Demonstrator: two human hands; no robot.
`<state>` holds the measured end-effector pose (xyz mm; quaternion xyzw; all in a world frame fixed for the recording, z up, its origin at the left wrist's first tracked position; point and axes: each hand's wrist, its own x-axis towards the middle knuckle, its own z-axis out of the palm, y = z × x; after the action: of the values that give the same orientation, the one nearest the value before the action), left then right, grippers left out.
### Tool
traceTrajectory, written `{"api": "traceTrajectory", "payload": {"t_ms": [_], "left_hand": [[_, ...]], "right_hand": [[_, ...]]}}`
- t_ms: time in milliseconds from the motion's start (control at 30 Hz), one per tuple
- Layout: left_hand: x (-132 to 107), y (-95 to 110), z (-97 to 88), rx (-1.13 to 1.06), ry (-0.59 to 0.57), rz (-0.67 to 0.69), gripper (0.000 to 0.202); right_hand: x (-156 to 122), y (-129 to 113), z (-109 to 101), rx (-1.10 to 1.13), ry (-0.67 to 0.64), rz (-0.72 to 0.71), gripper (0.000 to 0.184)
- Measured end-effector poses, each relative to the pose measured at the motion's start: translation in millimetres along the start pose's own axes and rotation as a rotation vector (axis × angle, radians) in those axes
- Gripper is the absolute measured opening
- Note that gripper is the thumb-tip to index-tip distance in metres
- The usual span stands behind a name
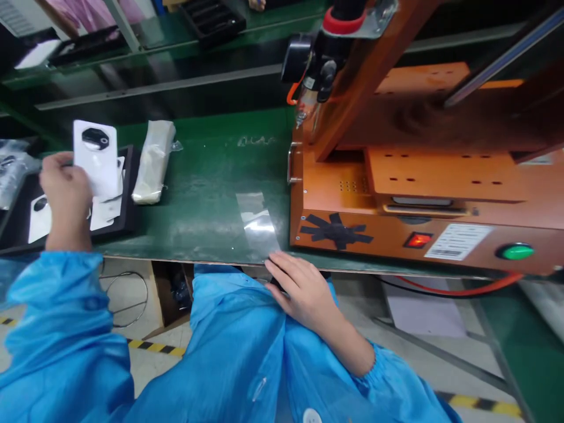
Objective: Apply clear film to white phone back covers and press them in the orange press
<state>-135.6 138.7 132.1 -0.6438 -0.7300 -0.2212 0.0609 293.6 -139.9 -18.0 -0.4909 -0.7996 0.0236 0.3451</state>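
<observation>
My left hand (68, 188) is closed on the edge of a white phone back cover (94, 161). The cover stands tilted up, with a dark camera window near its top. Below it is a black tray (128, 200) with several more white covers (108, 211) lying in it, partly hidden by the hand. My right hand (304, 288) rests at the front edge of the green table (207, 176), its fingers stretched out and the thumb apart, below the edge. Close to those fingertips, a strip of clear film (258, 220) lies on the tabletop.
An orange press machine (432, 205) with a lit red switch (418, 239) and green button (514, 252) takes up the right side. A wrapped pale bundle (154, 161) lies beside the tray. Plastic bags (15, 173) sit far left. Behind runs a shelf (176, 50) with a black tray.
</observation>
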Motion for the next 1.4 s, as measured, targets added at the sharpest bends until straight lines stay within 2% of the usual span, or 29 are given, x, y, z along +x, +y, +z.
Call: {"api": "traceTrajectory", "payload": {"t_ms": [67,100,133,200,233,300,400,433,467,567,600,633,700,767,900,967,1067,1167,1200,1300,1400], "left_hand": [[-40.8,31.7,14.6,-0.241,-0.107,-0.056,0.061],[-64.1,48.4,26.7,-0.38,-0.222,-0.089,0.059],[-87.4,63.9,40.4,-0.496,-0.317,-0.114,0.057],[-127.6,88.6,66.6,-0.535,-0.37,-0.102,0.053],[-142.8,97.3,76.2,-0.514,-0.369,-0.071,0.051],[-163.3,109.0,84.3,-0.386,-0.291,0.047,0.045],[-181.5,120.9,73.0,-0.223,-0.126,0.202,0.038],[-187.9,125.6,66.6,-0.252,-0.137,0.216,0.033],[-195.0,131.1,60.6,-0.338,-0.219,0.215,0.032],[-217.1,151.1,53.1,-0.782,-0.698,0.106,0.052],[-222.5,157.5,54.6,-0.913,-0.811,0.029,0.056],[-226.0,163.0,57.7,-1.011,-0.852,-0.059,0.057],[-227.5,170.1,65.5,-1.111,-0.781,-0.204,0.053],[-224.7,172.3,72.1,-1.152,-0.727,-0.277,0.049],[-222.6,169.9,77.4,-1.196,-0.849,-0.356,0.06],[-225.0,169.4,78.8,-1.201,-0.837,-0.353,0.059],[-228.6,170.0,80.5,-1.211,-0.731,-0.336,0.05],[-231.9,171.2,78.8,-1.22,-0.72,-0.318,0.05],[-233.4,171.7,77.2,-1.224,-0.732,-0.307,0.049],[-240.2,174.0,70.3,-1.21,-0.769,-0.23,0.041],[-249.4,173.7,60.5,-1.08,-0.696,-0.078,0.032]], "right_hand": [[7.1,1.1,13.0,-0.039,-0.105,0.013,0.059],[9.3,2.3,19.1,-0.058,-0.133,0.009,0.057],[10.0,3.6,24.0,-0.07,-0.137,-0.003,0.052],[6.9,6.3,28.5,-0.063,-0.088,-0.033,0.045],[3.6,7.0,27.6,-0.043,-0.051,-0.041,0.046],[-3.7,6.3,20.1,0.009,0.013,-0.021,0.052],[-9.1,-0.3,1.4,0.059,0.119,0.049,0.061],[-8.9,-3.5,-4.8,0.068,0.155,0.057,0.06],[-7.9,-6.9,-10.1,0.074,0.186,0.045,0.057],[-2.7,-16.7,-19.9,0.076,0.193,-0.091,0.038],[-1.1,-19.4,-21.1,0.074,0.172,-0.151,0.033],[0.4,-21.7,-21.5,0.07,0.145,-0.199,0.03],[2.1,-25.0,-20.2,0.071,0.089,-0.257,0.027],[2.2,-26.8,-17.3,0.078,0.044,-0.279,0.028],[-1.8,-27.9,-9.5,0.075,0.011,-0.307,0.029],[-4.1,-27.7,-7.1,0.096,-0.005,-0.326,0.03],[-2.2,-24.8,-10.9,0.214,-0.102,-0.286,0.033],[12.5,-18.1,-22.6,0.417,-0.174,-0.176,0.064],[20.6,-15.7,-25.9,0.462,-0.142,-0.128,0.063],[49.1,-9.5,-24.7,0.338,0.077,0.019,0.026],[70.5,-6.8,-8.3,0.096,0.161,0.034,0.028]]}}
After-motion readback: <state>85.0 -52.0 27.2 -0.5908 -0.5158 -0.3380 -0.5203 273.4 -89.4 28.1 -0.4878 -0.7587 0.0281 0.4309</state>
